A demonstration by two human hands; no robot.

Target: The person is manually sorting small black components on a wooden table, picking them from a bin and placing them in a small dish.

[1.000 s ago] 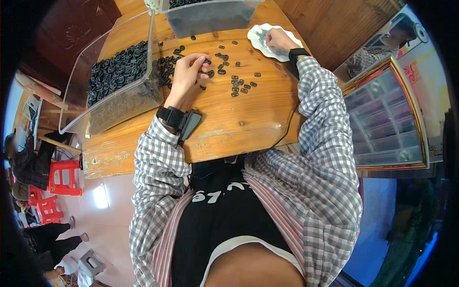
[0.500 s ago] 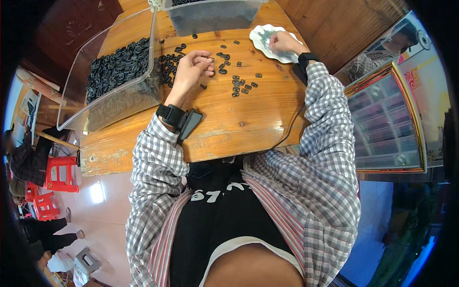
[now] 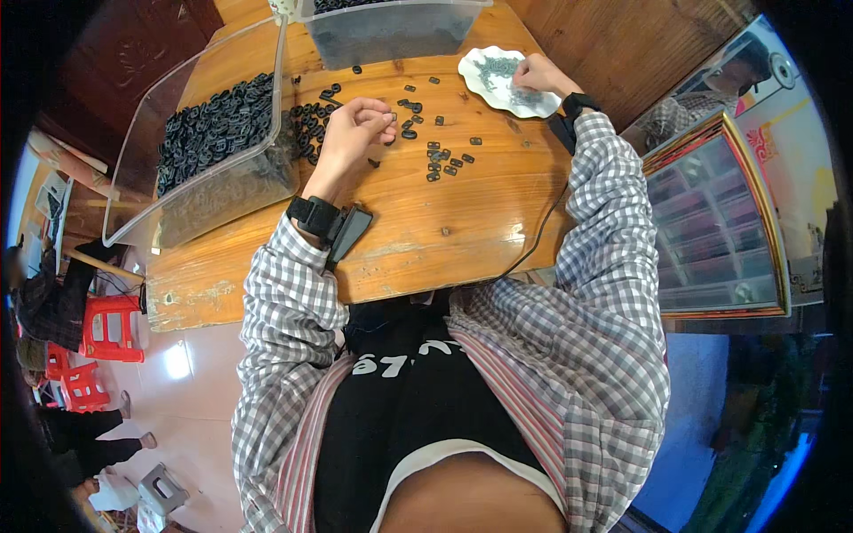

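A small black piece (image 3: 392, 115) is pinched by the curled left hand (image 3: 355, 129); the right hand (image 3: 536, 74) is rested, fingers bunched, on the white plate (image 3: 484, 62) near the table (image 3: 426, 231)'s far right corner.

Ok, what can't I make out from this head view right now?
- Left hand: curled fingers hide whatever it pinches.
- Right hand: its fingertips cover the spot they touch on the white plate; the plate's small pieces are too tiny to identify.
- Grey bin: cut off by the top edge.
- Scattered black parts: too small to show their shape.
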